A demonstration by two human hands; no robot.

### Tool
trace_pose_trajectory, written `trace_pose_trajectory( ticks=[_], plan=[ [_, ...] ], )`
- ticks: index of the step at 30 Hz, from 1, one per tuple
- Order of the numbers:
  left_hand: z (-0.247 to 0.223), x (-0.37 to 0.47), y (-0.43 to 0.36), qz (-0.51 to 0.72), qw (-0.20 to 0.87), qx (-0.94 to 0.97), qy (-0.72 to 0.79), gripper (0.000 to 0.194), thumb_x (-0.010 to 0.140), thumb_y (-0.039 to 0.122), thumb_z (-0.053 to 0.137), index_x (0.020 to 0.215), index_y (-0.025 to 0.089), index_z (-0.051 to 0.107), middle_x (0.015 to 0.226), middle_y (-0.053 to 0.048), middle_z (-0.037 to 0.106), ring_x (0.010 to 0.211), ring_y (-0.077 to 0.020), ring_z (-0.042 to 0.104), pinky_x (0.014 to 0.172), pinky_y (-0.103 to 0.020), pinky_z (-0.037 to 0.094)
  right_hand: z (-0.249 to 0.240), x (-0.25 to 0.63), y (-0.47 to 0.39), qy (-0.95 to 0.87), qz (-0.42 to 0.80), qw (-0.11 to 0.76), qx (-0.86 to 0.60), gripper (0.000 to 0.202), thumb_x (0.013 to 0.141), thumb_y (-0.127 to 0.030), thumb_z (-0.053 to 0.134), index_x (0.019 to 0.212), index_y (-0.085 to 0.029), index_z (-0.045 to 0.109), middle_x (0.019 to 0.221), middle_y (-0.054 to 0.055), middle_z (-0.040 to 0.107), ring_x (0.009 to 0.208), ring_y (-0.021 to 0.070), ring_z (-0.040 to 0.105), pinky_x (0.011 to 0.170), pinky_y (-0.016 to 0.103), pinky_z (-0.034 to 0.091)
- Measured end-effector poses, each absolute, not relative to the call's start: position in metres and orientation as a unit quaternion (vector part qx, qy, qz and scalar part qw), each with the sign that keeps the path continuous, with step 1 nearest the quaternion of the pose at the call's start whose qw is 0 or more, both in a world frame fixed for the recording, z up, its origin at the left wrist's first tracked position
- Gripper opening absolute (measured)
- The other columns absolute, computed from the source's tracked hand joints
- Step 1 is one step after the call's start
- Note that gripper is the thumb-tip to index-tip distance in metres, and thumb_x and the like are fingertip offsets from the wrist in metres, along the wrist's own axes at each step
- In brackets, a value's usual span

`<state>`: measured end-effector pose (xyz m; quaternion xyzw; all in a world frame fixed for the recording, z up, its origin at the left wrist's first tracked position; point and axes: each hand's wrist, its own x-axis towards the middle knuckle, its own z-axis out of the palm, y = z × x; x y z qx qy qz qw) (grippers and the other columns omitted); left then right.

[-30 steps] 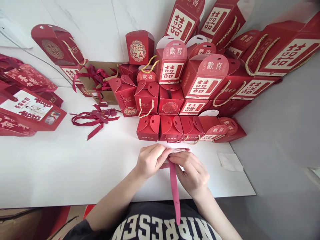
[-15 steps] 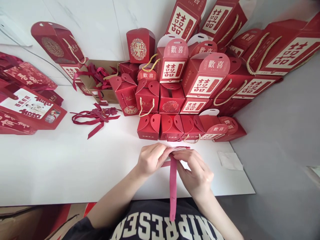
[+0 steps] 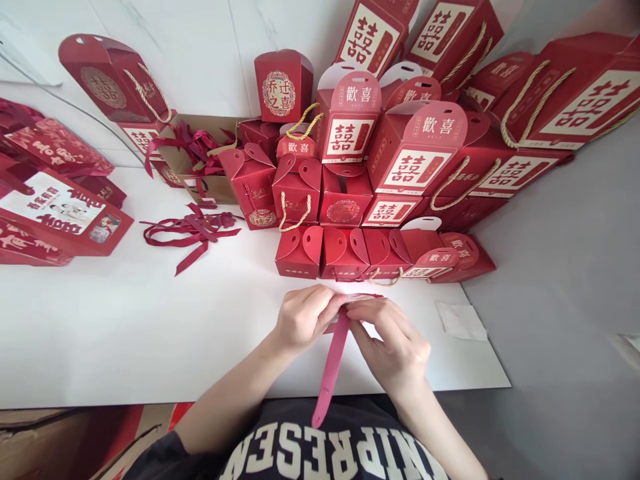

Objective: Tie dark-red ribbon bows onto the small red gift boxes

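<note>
Close together above the table's near right part, my left hand (image 3: pixel 304 317) and my right hand (image 3: pixel 393 337) are both closed, fingers pinched. A flat pinkish-red ribbon (image 3: pixel 331 373) hangs from between the fingertips towards my shirt, its lower end slanting left. More reddish material and a whitish strip (image 3: pixel 361 297) show just above the fingertips; the fingers hide how these join. On the table to the left lies a loose tangle of dark red ribbons (image 3: pixel 197 233).
Several red gift boxes (image 3: pixel 345 253) with rope handles are stacked behind my hands. A cardboard box (image 3: pixel 213 190) of ribbons stands back left, near red bags (image 3: pixel 95 230). A white tissue (image 3: pixel 461 321) lies on the white table (image 3: pixel 150 333), by the grey wall at right.
The hanging end of the ribbon has swung to the left. Both hands stay nearly in place, fingertips still together. The view has shifted slightly.
</note>
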<state>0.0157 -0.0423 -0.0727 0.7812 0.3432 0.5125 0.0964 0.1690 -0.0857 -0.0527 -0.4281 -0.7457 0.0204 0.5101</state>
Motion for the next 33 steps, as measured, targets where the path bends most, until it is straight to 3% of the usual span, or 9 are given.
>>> trace_pose_trajectory(
  ticks=[13, 23, 30, 33],
  plan=[
    [-0.075, 0.015, -0.043, 0.512, 0.104, 0.782, 0.339, 0.017, 0.093, 0.011, 0.054, 0.080, 0.017, 0.063, 0.068, -0.001, 0.070, 0.057, -0.0111, 0.063, 0.057, -0.023, 0.047, -0.047, 0.171, -0.090, -0.739, 0.021, 0.484, -0.468, 0.021, 0.088, -0.001, 0.060, 0.090, -0.022, 0.062, 0.081, 0.000, 0.070, 0.075, 0.0138, 0.068, 0.074, 0.028, 0.057],
    [-0.072, 0.013, -0.044, 0.511, 0.137, 0.784, 0.323, 0.017, 0.093, 0.010, 0.050, 0.089, 0.017, 0.065, 0.080, -0.005, 0.074, 0.070, -0.0148, 0.070, 0.065, -0.025, 0.053, -0.044, 0.169, -0.091, -0.764, -0.003, 0.452, -0.461, 0.021, 0.088, -0.001, 0.060, 0.090, -0.021, 0.062, 0.081, 0.000, 0.071, 0.075, 0.0142, 0.068, 0.075, 0.028, 0.056],
    [-0.055, -0.005, -0.036, 0.430, 0.321, 0.785, 0.309, 0.017, 0.093, 0.016, 0.054, 0.100, 0.017, 0.070, 0.090, -0.006, 0.076, 0.074, -0.0147, 0.071, 0.063, -0.022, 0.055, -0.048, 0.175, -0.085, -0.752, -0.024, 0.467, -0.465, 0.021, 0.086, -0.002, 0.062, 0.090, -0.022, 0.063, 0.080, -0.001, 0.073, 0.074, 0.0142, 0.069, 0.073, 0.028, 0.055],
    [-0.052, -0.007, -0.033, 0.444, 0.353, 0.754, 0.333, 0.015, 0.093, 0.018, 0.058, 0.097, 0.017, 0.072, 0.091, -0.006, 0.077, 0.079, -0.0158, 0.072, 0.066, -0.022, 0.056, -0.047, 0.178, -0.083, -0.748, -0.016, 0.486, -0.451, 0.023, 0.083, -0.001, 0.066, 0.090, -0.023, 0.063, 0.080, -0.001, 0.074, 0.076, 0.0153, 0.070, 0.076, 0.031, 0.055]
  ],
)
